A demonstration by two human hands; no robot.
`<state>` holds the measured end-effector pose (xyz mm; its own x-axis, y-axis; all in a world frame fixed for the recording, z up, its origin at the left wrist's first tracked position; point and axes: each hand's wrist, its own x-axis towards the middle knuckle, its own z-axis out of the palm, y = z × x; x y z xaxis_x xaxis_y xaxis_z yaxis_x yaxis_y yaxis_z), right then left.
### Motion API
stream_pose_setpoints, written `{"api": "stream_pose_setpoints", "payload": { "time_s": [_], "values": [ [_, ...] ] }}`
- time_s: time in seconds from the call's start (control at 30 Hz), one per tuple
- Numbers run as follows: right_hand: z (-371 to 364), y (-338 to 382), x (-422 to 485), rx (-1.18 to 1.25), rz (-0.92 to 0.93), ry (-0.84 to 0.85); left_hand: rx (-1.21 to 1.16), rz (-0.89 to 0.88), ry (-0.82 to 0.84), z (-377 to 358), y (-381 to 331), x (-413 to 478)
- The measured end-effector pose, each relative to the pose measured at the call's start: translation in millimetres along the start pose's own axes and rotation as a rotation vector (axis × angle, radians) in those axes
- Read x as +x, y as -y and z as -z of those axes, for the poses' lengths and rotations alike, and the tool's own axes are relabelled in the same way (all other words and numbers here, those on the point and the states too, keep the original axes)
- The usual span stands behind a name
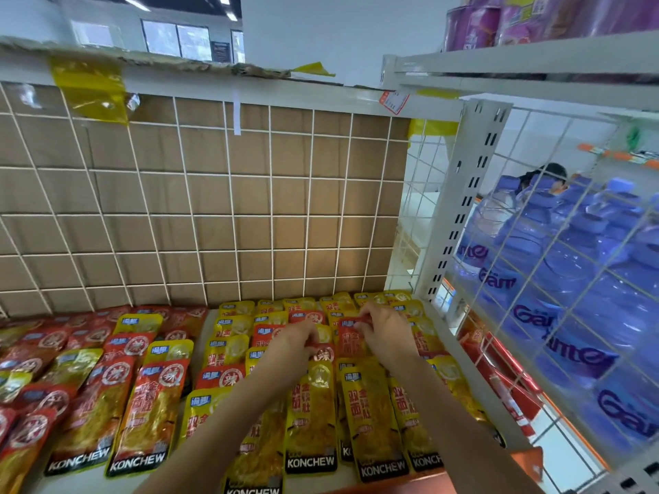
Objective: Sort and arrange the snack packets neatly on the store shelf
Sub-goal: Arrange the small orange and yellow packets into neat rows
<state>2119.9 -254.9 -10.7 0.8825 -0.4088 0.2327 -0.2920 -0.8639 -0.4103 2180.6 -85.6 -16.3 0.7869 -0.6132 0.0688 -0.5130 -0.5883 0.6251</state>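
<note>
shelf (210,317) bears snack packets (153,408) lengthwise front-to-back, tops rearward; left hand (292,345) and right hand (387,331) fingers pinch red packets (347,338).

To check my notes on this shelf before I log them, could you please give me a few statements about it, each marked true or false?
1. The left hand and the right hand both reach to the right part of the shelf. True.
2. The right hand pinches a red packet. True.
3. Every packet on the shelf is yellow. False: red ones lie among the yellow packets.
4. The back of the shelf is solid glass. False: it is a white wire grid over brown cardboard.
5. The bottles behind the side mesh are green. False: they are blue bottles.
</note>
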Motion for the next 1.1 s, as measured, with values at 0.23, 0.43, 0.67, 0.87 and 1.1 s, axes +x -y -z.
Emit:
{"api": "stream_pose_setpoints", "payload": {
  "time_s": [0.23, 0.43, 0.67, 0.87, 1.1],
  "values": [
    [18.1, 4.1, 12.3, 0.105, 0.002, -0.159, -0.185, -0.043, -0.185, 11.5, -7.8, 15.9],
    [36.3, 8.9, 6.7, 0.230, 0.055, -0.316, -0.299, -0.047, -0.292, 23.7, -7.6, 23.2],
    [48.6, 10.0, -19.7, 0.417, 0.030, -0.428, -0.576, 0.001, -0.502, 47.5, -1.5, 7.8],
    [62.9, 11.0, -40.4, 0.495, 0.037, -0.304, -0.640, 0.003, -0.499, 74.9, 22.9, -18.6],
    [56.9, 22.8, -67.6, 0.515, 0.106, -0.212, -0.638, 0.045, -0.472, 97.3, 67.5, -76.9]
  ]
}}
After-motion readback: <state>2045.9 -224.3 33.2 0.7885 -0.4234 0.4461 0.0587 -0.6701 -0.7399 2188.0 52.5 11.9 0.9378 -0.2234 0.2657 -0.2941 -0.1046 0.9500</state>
